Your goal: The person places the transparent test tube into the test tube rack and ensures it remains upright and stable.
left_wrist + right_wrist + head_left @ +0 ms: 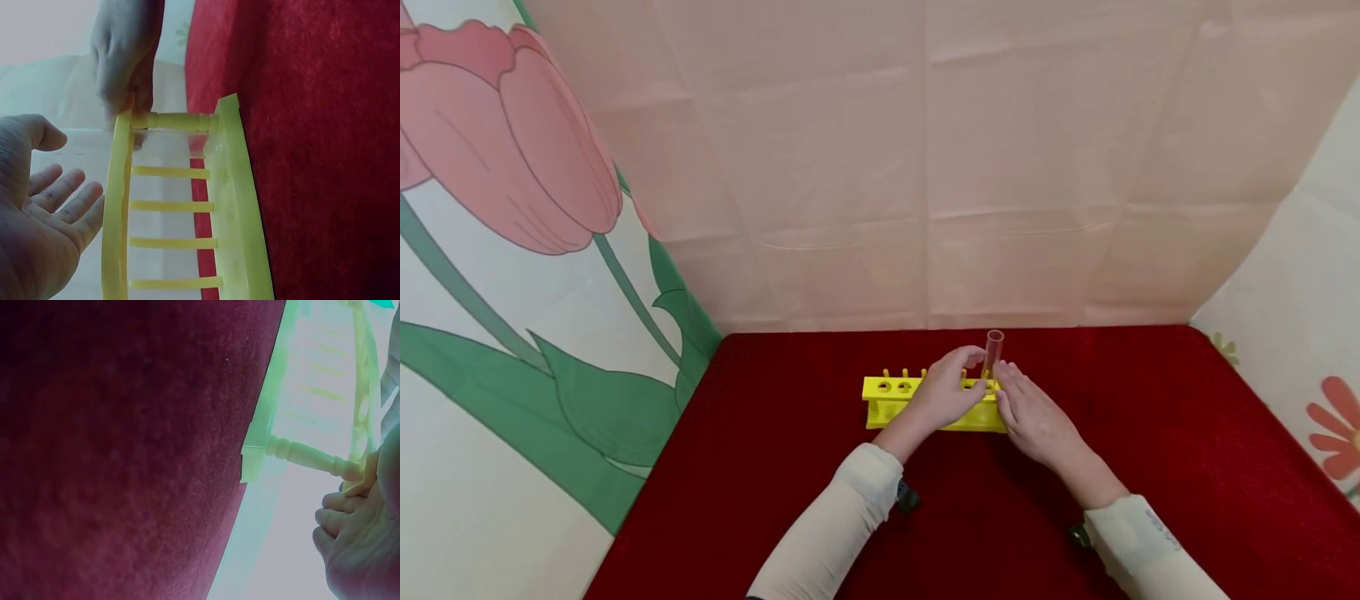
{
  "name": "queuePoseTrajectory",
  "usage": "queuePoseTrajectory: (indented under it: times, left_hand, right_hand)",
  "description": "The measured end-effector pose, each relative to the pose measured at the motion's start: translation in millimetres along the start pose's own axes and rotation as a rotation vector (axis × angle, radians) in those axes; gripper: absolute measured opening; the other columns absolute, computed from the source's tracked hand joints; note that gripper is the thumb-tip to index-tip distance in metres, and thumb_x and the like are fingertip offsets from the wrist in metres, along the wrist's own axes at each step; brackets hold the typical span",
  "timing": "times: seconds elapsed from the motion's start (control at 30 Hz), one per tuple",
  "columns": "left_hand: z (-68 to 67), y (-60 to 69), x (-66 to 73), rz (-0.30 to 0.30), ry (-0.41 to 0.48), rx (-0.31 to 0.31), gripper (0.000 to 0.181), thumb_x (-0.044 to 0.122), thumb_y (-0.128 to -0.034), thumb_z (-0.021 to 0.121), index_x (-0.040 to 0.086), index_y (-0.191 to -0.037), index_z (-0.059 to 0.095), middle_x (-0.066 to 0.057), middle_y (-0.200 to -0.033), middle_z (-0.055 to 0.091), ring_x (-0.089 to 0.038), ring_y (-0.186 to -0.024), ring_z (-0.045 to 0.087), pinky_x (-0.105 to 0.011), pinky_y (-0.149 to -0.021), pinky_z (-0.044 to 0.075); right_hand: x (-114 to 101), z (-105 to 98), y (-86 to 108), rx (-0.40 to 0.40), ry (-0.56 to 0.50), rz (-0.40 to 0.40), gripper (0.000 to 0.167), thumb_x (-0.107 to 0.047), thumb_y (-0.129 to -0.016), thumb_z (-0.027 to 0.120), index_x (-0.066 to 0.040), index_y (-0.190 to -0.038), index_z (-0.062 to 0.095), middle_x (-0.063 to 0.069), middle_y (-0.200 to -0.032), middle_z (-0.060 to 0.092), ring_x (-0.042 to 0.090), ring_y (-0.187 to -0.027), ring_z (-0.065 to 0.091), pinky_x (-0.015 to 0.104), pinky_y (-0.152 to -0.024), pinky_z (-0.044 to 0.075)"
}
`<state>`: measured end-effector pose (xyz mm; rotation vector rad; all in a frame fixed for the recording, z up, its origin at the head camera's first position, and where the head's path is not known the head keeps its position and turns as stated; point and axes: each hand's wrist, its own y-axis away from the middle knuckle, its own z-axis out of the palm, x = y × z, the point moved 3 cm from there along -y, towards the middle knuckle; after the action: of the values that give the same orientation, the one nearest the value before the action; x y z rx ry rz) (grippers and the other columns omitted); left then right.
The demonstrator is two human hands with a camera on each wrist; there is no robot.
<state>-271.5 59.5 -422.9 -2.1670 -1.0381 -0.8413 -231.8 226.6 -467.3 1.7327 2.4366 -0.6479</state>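
Note:
A yellow test tube rack (880, 388) stands on the red cloth, with a row of holes along its top. One clear test tube (993, 350) rises upright from the right end of the rack; in the left wrist view the tube's lower part (199, 145) shows between the two plates. My left hand (946, 390) hovers over the rack's middle, left of the tube. Its thumb and fingers are spread and relaxed around nothing. At the rack's right end my right hand (1037, 417) holds the top plate's end between thumb and fingers.
Red cloth (760, 467) covers the table. Thin yellow pegs (905, 372) stick up along the rack's back edge. A pink hanging sheet (865, 283) closes off the far side, and printed flower sheets (647, 417) hang at left and right.

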Motion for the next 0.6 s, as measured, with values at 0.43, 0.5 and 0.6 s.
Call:
queuePoseTrajectory:
  times: [0.43, 0.5, 0.6]
  left_hand:
    - [-8.7, 5.0, -7.7, 0.004, -0.087, -0.017, 0.052, 0.024, -0.0993, 0.064, 0.017, -0.148, 0.048, 0.003, -0.143, 0.057, -0.013, -0.128, 0.055, -0.031, -0.106, 0.047]
    - [-10.6, 6.4, -9.1, -0.002, -0.094, -0.016, 0.052, 0.025, -0.0991, 0.064, 0.018, -0.148, 0.048, 0.004, -0.143, 0.057, -0.013, -0.128, 0.055, -0.031, -0.106, 0.048]
    - [-13.1, 8.6, -11.1, -0.012, -0.100, -0.019, 0.052, 0.025, -0.0991, 0.064, 0.019, -0.149, 0.048, 0.004, -0.144, 0.056, -0.013, -0.130, 0.054, -0.033, -0.106, 0.048]
  right_hand:
    - [-0.2, -1.3, -0.1, -0.021, 0.007, 0.016, 0.052, -0.020, -0.109, 0.039, 0.008, -0.153, 0.032, 0.028, -0.157, 0.036, 0.044, -0.147, 0.031, 0.058, -0.117, 0.028]
    - [-0.3, -1.1, 0.2, -0.025, 0.007, 0.020, 0.053, -0.021, -0.109, 0.039, 0.008, -0.153, 0.032, 0.028, -0.157, 0.035, 0.044, -0.147, 0.031, 0.058, -0.117, 0.028]
    - [-0.5, -0.7, 0.9, -0.033, 0.007, 0.029, 0.053, -0.022, -0.110, 0.039, 0.007, -0.154, 0.031, 0.027, -0.158, 0.034, 0.044, -0.147, 0.030, 0.058, -0.118, 0.027]
